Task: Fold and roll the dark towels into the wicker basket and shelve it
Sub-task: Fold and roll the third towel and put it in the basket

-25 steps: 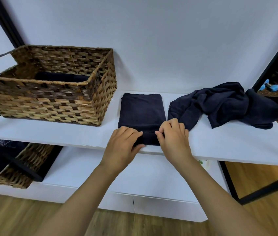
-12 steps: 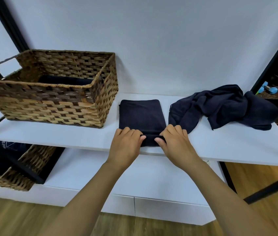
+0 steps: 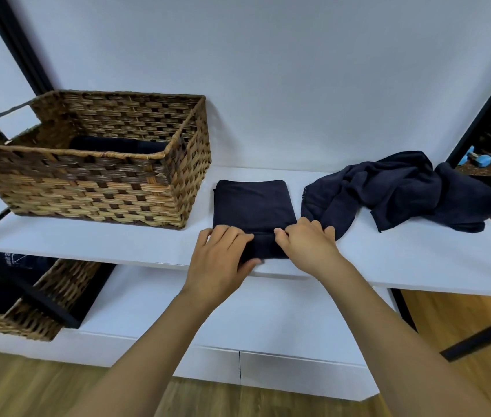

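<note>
A folded dark navy towel (image 3: 253, 203) lies flat on the white shelf (image 3: 403, 260), its near end turned into a short roll. My left hand (image 3: 223, 254) grips the roll's left end, fingers curled over it and thumb under. My right hand (image 3: 307, 242) grips the right end the same way. To the left stands the wicker basket (image 3: 93, 188), with a dark rolled towel (image 3: 117, 144) partly visible inside. A crumpled dark towel (image 3: 400, 191) lies in a heap on the shelf to the right.
A second wicker basket (image 3: 27, 308) holding dark cloth sits on the lower white shelf (image 3: 268, 320) at the left. Black frame posts run at both sides. Wood floor shows below. Small blue objects (image 3: 479, 159) lie beyond the right post.
Both hands have rolled the towel's near end a little farther away from me, so the flat part looks shorter. The view has tilted slightly, and the basket and heap stay put.
</note>
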